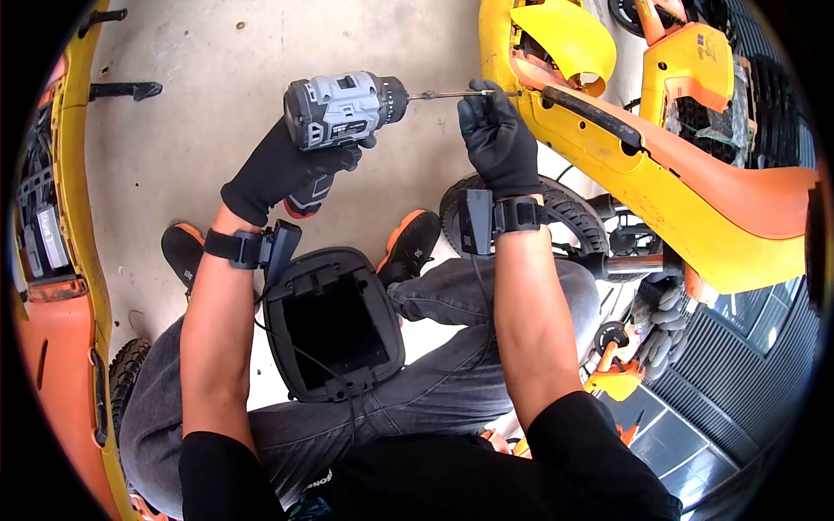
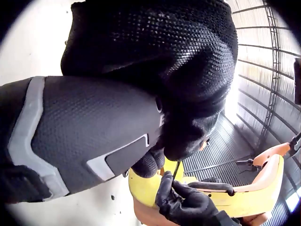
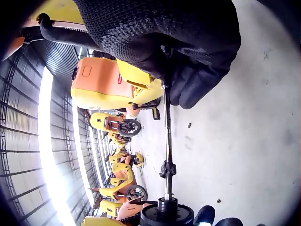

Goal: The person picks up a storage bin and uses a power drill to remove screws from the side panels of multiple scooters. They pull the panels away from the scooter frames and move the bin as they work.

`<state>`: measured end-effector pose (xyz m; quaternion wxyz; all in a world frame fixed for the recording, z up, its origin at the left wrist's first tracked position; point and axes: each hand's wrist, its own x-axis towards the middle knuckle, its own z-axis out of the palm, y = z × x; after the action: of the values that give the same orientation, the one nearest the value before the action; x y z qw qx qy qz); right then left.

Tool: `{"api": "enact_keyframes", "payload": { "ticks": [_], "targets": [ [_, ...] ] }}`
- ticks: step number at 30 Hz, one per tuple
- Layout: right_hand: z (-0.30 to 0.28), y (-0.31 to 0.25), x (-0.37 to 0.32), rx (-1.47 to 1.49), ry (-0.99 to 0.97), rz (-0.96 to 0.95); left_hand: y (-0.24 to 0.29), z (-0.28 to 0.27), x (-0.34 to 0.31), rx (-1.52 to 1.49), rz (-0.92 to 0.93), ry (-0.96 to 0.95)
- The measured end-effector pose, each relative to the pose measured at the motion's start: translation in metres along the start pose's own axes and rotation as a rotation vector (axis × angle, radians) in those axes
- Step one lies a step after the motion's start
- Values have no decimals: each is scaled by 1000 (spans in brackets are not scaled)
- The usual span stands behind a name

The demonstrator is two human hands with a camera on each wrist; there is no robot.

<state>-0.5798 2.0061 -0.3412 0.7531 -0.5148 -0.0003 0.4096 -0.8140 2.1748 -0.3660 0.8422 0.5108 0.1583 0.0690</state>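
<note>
My gloved left hand [image 1: 282, 165] grips a grey and black cordless drill [image 1: 343, 108] by its handle, which fills much of the left wrist view. From the drill's chuck [image 3: 167, 214] a long thin bit [image 3: 168, 136] runs toward the yellow body of a scooter [image 1: 591, 169]. Close to that body, my gloved right hand [image 1: 499, 139] pinches the far end of the bit between thumb and fingers. Those fingers hide the bit's tip in the right wrist view. A long black strip [image 1: 595, 117] lies along the scooter's body just beyond the right hand.
A black hollow housing [image 1: 395, 334] with cables sits between the person's legs. Another yellow and orange scooter [image 1: 65, 339] stands at the left. Behind the right forearm is a black tyre [image 1: 565, 204]. More scooters [image 3: 124, 181] line the hall in the right wrist view.
</note>
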Motion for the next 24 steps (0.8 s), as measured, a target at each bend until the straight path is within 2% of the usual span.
{"api": "enact_keyframes", "payload": {
  "ticks": [5, 7, 9, 12, 20, 22, 24],
  "targets": [
    [-1, 0, 0, 24, -37, -12, -3, -1, -1, -73, -27, -20],
    [-6, 2, 1, 25, -58, -21, 0, -1, -2, 55, -31, 6],
    [-8, 4, 4, -135, -139, -92, 3, 0, -2, 104, -44, 26],
    [-2, 0, 1, 25, -69, -25, 6, 3, -2, 137, -28, 60],
    [-4, 1, 2, 9, -104, -36, 5, -4, 2, 178, -21, 39],
    [-4, 1, 2, 59, -85, -15, 7, -10, 2, 177, -172, 30],
    [-4, 2, 2, 122, -89, -13, 17, -12, 3, 230, -182, 52]
  ]
}}
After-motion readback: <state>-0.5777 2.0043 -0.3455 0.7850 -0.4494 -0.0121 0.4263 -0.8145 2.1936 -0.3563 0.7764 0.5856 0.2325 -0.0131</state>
